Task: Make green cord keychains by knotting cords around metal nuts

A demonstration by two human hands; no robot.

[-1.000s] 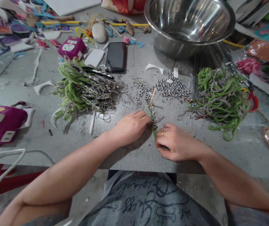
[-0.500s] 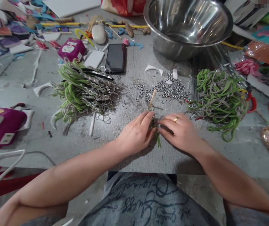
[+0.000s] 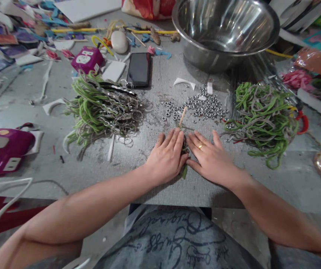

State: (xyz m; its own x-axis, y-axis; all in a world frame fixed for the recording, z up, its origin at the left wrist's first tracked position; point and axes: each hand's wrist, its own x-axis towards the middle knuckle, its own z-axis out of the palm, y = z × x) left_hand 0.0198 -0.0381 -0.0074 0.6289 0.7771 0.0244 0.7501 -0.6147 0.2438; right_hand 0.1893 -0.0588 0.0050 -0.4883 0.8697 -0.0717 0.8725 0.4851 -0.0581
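Note:
My left hand lies palm down on the table, its fingers stretched forward. Opposite it, my right hand, with a gold ring, also lies flat with fingers spread. Between them is a small green cord piece, mostly hidden by the hands; its green end sticks out toward me. A thin wooden stick stands just beyond my left fingertips. Many small metal nuts are scattered beyond the hands. A pile of green and grey cords with metal rings lies left, and another cord pile lies right.
A large steel bowl stands at the back, right of a black phone. Purple devices sit at the left. A white cable crosses the near left corner. Scraps of paper and foam cover the far left of the table.
My hands have gone from pinching at the small green piece to lying flat, with fingers extended on either side of it. The green end now points more straight toward me.

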